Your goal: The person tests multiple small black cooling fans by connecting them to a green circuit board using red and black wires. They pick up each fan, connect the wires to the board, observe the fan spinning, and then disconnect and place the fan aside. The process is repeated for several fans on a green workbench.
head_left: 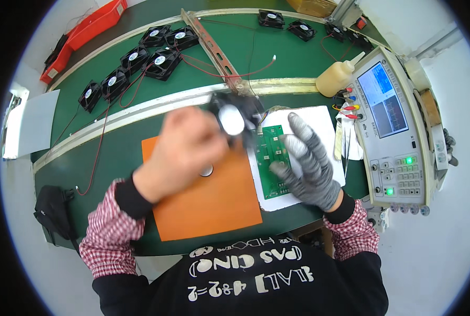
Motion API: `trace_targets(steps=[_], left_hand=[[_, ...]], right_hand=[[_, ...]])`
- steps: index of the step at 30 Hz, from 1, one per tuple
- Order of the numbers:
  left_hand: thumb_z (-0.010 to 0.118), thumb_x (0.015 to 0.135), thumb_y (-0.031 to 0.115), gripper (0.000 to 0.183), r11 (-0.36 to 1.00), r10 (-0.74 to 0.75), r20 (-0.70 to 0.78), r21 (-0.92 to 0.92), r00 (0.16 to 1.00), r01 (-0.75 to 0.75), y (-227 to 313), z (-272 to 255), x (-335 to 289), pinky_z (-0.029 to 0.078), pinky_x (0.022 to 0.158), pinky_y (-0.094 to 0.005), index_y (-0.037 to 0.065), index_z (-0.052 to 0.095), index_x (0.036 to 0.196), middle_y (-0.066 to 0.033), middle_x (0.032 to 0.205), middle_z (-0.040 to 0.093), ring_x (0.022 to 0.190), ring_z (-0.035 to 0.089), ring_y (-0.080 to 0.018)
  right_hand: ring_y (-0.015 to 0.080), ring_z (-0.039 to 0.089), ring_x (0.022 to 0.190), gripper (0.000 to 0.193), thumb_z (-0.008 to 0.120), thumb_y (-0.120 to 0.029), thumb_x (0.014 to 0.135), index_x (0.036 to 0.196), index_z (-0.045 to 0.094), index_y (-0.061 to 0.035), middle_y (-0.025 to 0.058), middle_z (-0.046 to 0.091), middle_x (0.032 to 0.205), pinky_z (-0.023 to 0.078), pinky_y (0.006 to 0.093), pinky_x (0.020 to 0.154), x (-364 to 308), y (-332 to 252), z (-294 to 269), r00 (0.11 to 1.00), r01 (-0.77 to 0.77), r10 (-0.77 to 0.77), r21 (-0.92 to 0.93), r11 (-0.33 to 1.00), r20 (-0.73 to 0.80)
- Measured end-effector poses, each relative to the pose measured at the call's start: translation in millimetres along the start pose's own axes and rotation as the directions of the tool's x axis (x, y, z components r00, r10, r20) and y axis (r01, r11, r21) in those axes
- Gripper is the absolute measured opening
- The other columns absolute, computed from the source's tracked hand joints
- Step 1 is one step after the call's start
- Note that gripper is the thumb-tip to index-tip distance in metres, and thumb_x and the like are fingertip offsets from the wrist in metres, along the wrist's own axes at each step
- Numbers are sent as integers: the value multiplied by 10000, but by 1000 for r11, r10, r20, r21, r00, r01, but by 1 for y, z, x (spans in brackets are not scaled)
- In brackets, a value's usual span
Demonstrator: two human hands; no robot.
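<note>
Smeared by motion, my bare left hand (188, 138) is closed at the left edge of a black cooling fan (231, 119) with a white round centre. The fan is blurred too and seems to be off the table, above the far edge of an orange mat (208, 210). My right hand (311, 166), in a grey striped glove, is open with its fingers stretched out. It hovers over or rests on the right side of a green circuit board (270, 158); contact cannot be told. Under the board lies a white sheet (324, 124).
Several black fans (160, 64) with red wires stand at the far left. A slotted metal bar (211, 47) crosses the far bench. At right are a tester with a screen (390, 116) and a yellowish squeeze bottle (334, 79). A small round disc (207, 170) lies on the mat.
</note>
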State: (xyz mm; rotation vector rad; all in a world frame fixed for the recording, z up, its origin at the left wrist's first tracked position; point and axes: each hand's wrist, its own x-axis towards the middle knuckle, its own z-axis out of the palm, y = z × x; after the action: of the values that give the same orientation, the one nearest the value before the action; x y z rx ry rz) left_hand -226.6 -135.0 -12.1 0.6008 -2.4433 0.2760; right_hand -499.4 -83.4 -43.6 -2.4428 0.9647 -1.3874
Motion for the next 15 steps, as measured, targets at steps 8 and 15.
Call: trace_targets(steps=[8,15], left_hand=[[671,715,39,171,951,-37,-56,306,998,53,-10,-55,-60,401,733,-386,94,641,874,-47,931,545,835,530,-229],[693,709,-89,249,920,-354,-210,97,911,380,27,-41,-60,434,672,-333,-8,655,941,-107,935,511,822,519,-250]], right_hand=[[257,589,819,272,685,-30,738,1003,679,-90,52,591,868,493,369,691,6,4,-22,990,-12,55,-310,951,129],[257,625,815,122,730,-106,803,903,715,-39,98,631,858,505,350,743,-3,16,-24,774,-619,577,118,776,262]])
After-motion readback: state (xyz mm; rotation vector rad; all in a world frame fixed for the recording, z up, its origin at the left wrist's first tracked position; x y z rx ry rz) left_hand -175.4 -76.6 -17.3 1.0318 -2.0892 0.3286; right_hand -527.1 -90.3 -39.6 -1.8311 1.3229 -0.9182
